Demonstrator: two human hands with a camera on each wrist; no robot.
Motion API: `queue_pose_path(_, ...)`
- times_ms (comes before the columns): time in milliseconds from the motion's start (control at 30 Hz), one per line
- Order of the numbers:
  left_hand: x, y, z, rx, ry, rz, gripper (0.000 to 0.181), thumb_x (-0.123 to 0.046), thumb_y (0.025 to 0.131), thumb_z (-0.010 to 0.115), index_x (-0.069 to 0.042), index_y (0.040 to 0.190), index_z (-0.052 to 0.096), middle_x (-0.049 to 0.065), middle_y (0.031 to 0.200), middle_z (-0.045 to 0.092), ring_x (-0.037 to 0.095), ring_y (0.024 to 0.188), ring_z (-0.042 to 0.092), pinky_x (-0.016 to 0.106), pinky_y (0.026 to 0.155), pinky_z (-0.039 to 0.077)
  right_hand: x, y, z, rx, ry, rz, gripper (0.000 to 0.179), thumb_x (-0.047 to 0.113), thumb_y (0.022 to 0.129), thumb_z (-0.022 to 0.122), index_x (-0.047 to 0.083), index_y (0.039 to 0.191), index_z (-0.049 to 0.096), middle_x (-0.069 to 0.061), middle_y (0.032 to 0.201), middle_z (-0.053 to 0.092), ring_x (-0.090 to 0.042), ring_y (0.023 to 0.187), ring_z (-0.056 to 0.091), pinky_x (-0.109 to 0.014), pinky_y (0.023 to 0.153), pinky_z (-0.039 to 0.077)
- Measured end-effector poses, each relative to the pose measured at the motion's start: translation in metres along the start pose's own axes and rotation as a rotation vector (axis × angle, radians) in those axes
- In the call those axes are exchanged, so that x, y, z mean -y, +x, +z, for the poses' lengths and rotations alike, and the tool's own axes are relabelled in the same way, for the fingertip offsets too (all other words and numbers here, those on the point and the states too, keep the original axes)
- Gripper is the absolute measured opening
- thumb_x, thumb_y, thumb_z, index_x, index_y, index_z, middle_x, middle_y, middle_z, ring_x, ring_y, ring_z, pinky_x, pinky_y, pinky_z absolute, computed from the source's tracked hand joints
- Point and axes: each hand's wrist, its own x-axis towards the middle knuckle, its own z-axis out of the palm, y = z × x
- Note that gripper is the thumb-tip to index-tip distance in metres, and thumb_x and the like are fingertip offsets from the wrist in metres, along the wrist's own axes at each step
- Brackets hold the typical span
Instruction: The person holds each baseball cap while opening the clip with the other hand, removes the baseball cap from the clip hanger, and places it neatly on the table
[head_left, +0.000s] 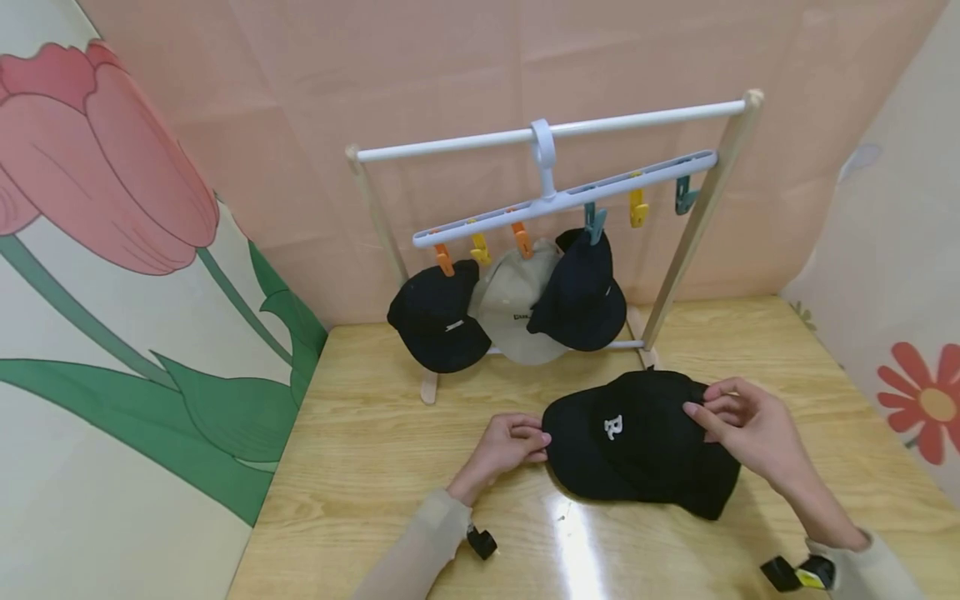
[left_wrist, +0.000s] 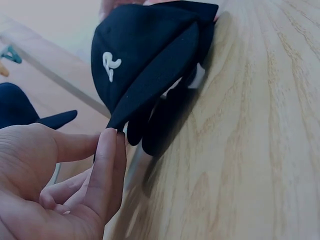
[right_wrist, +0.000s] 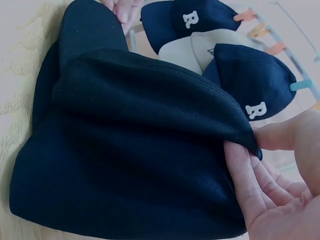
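A black baseball cap [head_left: 652,437] with a white letter R on its front is held low over the wooden table. My left hand [head_left: 510,450] pinches the edge of its brim [left_wrist: 145,85] between thumb and fingers. At the cap's other end, my right hand [head_left: 757,429] pinches the fabric edge, with the thumb on one side and fingers on the other in the right wrist view. Behind it hang a black cap [head_left: 431,321], a beige cap [head_left: 506,304] and a navy cap [head_left: 581,292], each clipped to a pale hanger [head_left: 487,221].
The hanger hooks over the white bar [head_left: 645,119] of a wooden-legged rack [head_left: 686,250] at the table's back. Toward its right end, a yellow clip [head_left: 637,208] and a teal clip [head_left: 684,197] hold nothing. Printed cloth stands around the table [head_left: 352,517].
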Motion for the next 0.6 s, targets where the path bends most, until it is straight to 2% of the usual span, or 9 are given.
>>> queue_pose_path(300,0.0044,0.005,0.0037,-0.016,0.05,0.003,0.026,-0.004,0.095,0.08,0.001,0.12,0.075,0.009,0.092,0.079,0.013,0.072,0.076,0.032,0.073,0.067,-0.0028,-0.0001,0.0,-0.021,-0.069,-0.002,0.027,0.003,0.093,0.082,-0.007,0.107,0.062,0.008,0.078,0.076,-0.007,0.061,0.071,-0.026,0.054,0.061)
queue_pose_path(600,0.006,0.0086,0.006,-0.042,0.133,-0.006,0.022,-0.007,0.094,0.083,-0.002,0.115,0.078,0.006,0.086,0.079,0.014,0.072,0.077,0.03,0.071,0.066,-0.004,-0.0015,-0.0001,-0.02,-0.088,-0.019,0.027,0.003,0.092,0.083,-0.008,0.106,0.063,0.0,0.075,0.074,-0.008,0.059,0.07,-0.028,0.052,0.061)
